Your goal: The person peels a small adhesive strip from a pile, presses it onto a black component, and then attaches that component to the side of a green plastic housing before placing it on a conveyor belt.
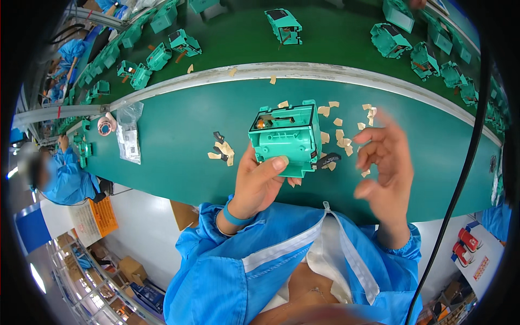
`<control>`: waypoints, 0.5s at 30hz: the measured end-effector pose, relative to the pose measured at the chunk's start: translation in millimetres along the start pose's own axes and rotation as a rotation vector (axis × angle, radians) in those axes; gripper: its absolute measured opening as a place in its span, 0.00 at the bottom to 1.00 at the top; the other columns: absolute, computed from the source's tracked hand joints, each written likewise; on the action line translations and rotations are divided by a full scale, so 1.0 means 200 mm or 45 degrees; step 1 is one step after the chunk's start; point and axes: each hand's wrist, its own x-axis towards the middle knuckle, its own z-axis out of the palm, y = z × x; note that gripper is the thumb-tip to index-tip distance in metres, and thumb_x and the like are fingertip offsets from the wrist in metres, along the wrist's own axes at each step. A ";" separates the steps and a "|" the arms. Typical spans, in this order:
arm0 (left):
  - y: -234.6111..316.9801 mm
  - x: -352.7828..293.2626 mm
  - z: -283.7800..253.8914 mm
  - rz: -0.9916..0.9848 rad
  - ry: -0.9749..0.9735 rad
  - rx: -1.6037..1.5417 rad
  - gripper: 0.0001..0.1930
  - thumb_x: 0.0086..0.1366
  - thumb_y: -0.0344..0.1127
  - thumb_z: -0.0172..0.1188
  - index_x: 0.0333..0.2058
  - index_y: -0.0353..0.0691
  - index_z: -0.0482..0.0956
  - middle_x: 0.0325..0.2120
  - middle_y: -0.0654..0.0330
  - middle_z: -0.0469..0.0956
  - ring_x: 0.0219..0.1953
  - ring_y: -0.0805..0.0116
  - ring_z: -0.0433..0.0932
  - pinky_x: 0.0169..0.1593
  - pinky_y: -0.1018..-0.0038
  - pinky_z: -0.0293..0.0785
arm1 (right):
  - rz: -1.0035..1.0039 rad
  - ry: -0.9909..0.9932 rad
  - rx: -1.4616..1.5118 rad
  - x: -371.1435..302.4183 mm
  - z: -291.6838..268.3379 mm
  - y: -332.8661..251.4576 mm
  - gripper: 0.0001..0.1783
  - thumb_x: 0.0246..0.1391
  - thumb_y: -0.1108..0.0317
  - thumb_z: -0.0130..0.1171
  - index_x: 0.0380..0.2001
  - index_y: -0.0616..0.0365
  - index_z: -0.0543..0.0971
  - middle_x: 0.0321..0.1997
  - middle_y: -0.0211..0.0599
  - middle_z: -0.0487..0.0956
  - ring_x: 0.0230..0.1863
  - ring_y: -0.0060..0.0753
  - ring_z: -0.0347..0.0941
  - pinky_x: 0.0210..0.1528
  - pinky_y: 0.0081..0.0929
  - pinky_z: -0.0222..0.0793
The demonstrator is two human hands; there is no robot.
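Observation:
My left hand [260, 177] grips a teal plastic housing [286, 142] from below, its thumb on the lower front face. The housing is tilted so that its recessed side shows, with a dark seal line around the edge and a small orange-brown part in the cavity. To its right my right hand [385, 165] is raised over the bench, fingers apart and curled a little, holding nothing. Small cream paper scraps [340, 135] lie between the housing and that hand. A black strip piece [328, 159] lies by the housing's lower right corner.
More cream scraps and black bits [221, 150] lie left of the housing. A clear plastic bag [129, 135] and a tape roll [105, 125] sit farther left. Beyond a pale rail [303, 70], a green belt carries several teal housings [285, 26]. A black cable [460, 184] hangs at right. A co-worker [70, 176] sits at left.

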 end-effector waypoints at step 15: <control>-0.07 0.01 0.03 -0.139 -0.034 -0.233 0.23 0.68 0.38 0.48 0.59 0.46 0.53 0.46 0.57 0.72 0.40 0.68 0.76 0.36 0.74 0.74 | -0.364 -0.029 -0.238 0.03 0.11 0.03 0.07 0.43 0.75 0.65 0.28 0.60 0.78 0.29 0.36 0.73 0.32 0.32 0.68 0.34 0.25 0.62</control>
